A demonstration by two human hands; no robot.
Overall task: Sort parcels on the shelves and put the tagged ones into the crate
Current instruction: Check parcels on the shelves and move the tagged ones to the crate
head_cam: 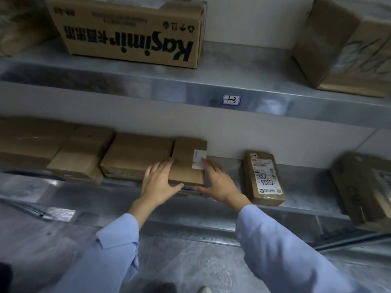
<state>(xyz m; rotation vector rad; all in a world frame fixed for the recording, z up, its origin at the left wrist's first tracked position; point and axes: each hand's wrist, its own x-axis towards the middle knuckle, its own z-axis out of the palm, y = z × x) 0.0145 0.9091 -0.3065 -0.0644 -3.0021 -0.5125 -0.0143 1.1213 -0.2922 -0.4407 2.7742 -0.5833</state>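
Parcel (186, 166) sits between left grip (158, 182) and right grip (218, 182), touching both.

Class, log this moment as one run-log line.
stage: sorting | left hand: flat on parcel | right hand: touches its label | parcel: on shelf | crate: not in view

— Entry one?
— Far-right parcel (368, 193), lower shelf (306, 185): blurred, cropped by the right edge; I can't read its markings.
— Entry two?
— Top-left parcel (19, 24): smeared, cut off left. Upper-right parcel (347, 45): cropped right.
— Print?
— White tag (198, 158): I see no legible text. Small parcel (263, 178): its fine print is too small.
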